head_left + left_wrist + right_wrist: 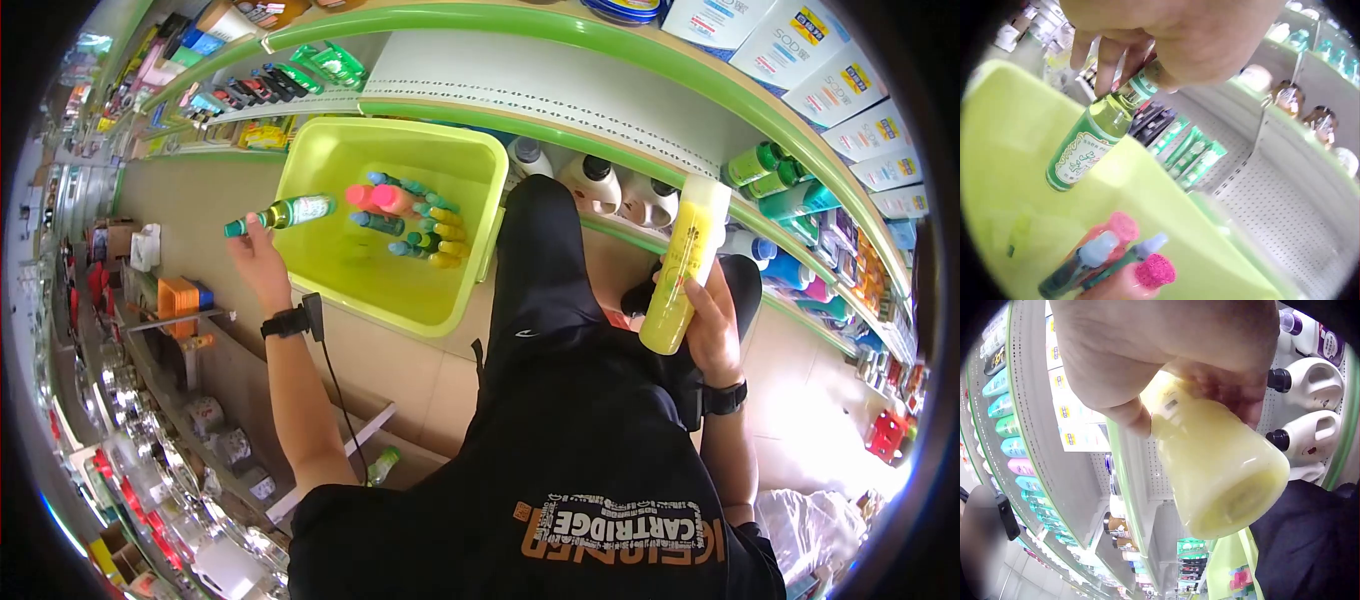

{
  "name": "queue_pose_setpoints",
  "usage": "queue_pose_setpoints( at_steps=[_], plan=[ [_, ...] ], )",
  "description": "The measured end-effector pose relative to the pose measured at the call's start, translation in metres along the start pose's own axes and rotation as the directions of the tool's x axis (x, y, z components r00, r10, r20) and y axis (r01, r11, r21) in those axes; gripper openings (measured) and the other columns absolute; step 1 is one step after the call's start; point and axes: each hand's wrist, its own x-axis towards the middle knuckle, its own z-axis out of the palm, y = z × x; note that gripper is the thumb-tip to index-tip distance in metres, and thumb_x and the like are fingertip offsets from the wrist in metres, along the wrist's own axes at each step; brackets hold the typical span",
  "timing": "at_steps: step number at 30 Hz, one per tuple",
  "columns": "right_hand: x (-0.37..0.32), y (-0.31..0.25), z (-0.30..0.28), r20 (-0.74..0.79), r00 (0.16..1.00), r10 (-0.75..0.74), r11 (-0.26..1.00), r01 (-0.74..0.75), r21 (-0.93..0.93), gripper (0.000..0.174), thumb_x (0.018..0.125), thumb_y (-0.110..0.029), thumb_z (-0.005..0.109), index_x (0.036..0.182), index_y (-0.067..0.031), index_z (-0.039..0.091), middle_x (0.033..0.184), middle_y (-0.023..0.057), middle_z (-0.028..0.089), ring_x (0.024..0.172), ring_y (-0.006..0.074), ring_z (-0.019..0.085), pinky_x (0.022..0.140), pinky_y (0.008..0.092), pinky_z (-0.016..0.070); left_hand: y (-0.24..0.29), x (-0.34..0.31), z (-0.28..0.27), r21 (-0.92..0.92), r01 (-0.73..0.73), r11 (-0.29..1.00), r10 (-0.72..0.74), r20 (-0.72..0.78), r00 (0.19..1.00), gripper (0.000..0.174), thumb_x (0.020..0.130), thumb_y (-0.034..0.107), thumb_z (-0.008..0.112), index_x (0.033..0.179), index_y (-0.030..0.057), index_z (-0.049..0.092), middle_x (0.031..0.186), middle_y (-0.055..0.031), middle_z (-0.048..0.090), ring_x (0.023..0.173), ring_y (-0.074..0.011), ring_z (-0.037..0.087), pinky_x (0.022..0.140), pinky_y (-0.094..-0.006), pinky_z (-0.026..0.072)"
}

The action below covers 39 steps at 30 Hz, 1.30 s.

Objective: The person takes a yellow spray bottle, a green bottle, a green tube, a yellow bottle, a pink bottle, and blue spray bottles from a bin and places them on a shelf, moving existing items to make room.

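Observation:
My left hand (262, 262) grips a green glass bottle (297, 211) by its neck, over the left side of a yellow-green tub (400, 318). In the left wrist view the labelled bottle (1088, 147) hangs tilted, base down, from the fingers. Inside the tub lie pink-capped bottles (392, 199) and several with blue, green or yellow parts. My right hand (712, 325) holds a large yellow bottle (680, 270) with a pale cap, above the right knee. In the right wrist view the yellow bottle (1222, 469) shows its base, with fingers round its other end.
A shelf (560, 105) with a green edge runs behind the tub. White jugs (592, 182) with black caps stand on the lower level, and green bottles (755, 165) lie at right. Orange baskets (178, 305) are at far left, a clear plastic bag (810, 540) at lower right.

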Motion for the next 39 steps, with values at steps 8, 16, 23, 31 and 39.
queue_pose_setpoints(
  at_steps=[8, 16, 23, 31, 39],
  plan=[
    [0.001, -0.003, -0.013, 0.287, 0.936, 0.204, 0.977, -0.178, -0.117, 0.06, 0.092, -0.02, 0.068, 0.143, 0.0071, 0.05, 0.123, 0.0176, 0.069, 0.107, 0.0269, 0.068, 0.097, 0.0398, 0.0566, 0.164, -0.123, 0.065, -0.507, 0.438, 0.742, -0.212, 0.443, 0.871, 0.047, 0.108, 0.045, 0.061, 0.13, 0.0035, 0.06, 0.113, -0.0075, 0.061, 0.103, -0.0164, 0.063, 0.075, -0.034, 0.0627],
    [-0.029, -0.023, -0.046, 0.357, 0.903, 0.239, 0.957, -0.282, 0.073, 0.073, 0.095, -0.025, 0.072, 0.154, 0.0049, 0.042, 0.144, 0.0179, 0.059, 0.115, 0.0263, 0.067, 0.102, 0.0414, 0.0563, 0.268, -0.206, 0.153, -0.56, 0.571, 0.601, 0.033, 0.731, 0.682, 0.038, 0.11, 0.044, 0.059, 0.121, 0.008, 0.064, 0.1, 0.0026, 0.057, 0.087, -0.0044, 0.058, 0.063, -0.0223, 0.055],
    [-0.045, -0.018, -0.074, 0.285, 0.921, 0.267, 0.938, -0.316, 0.144, 0.069, 0.096, -0.026, 0.07, 0.152, 0.0046, 0.042, 0.144, 0.02, 0.057, 0.114, 0.0284, 0.068, 0.1, 0.0436, 0.0591, 0.281, -0.224, 0.179, -0.541, 0.704, 0.461, 0.031, 0.802, 0.596, 0.029, 0.112, 0.038, 0.058, 0.113, 0.01, 0.063, 0.103, -0.0007, 0.063, 0.09, -0.0121, 0.065, 0.074, -0.0351, 0.0606],
    [-0.037, -0.004, -0.075, 0.29, 0.934, 0.207, 0.961, -0.249, 0.119, 0.074, 0.095, -0.034, 0.07, 0.15, 0.0093, 0.044, 0.145, 0.026, 0.059, 0.11, 0.0286, 0.07, 0.093, 0.0399, 0.0609, 0.27, -0.232, 0.172, -0.536, 0.796, 0.28, 0.04, 0.835, 0.548, 0.028, 0.112, 0.035, 0.056, 0.12, 0.0085, 0.059, 0.111, -0.0092, 0.068, 0.104, -0.025, 0.072, 0.086, -0.0438, 0.0599],
    [-0.031, 0.008, -0.065, 0.305, 0.933, 0.19, 0.95, -0.253, 0.181, 0.069, 0.1, -0.025, 0.068, 0.155, 0.0038, 0.038, 0.145, 0.0224, 0.058, 0.115, 0.03, 0.07, 0.099, 0.0424, 0.0593, 0.275, -0.235, 0.154, -0.366, 0.84, 0.4, 0.236, 0.927, 0.291, 0.042, 0.107, 0.024, 0.063, 0.141, 0.0064, 0.045, 0.127, -0.016, 0.066, 0.116, -0.0302, 0.072, 0.098, -0.0486, 0.0618]
  ],
)
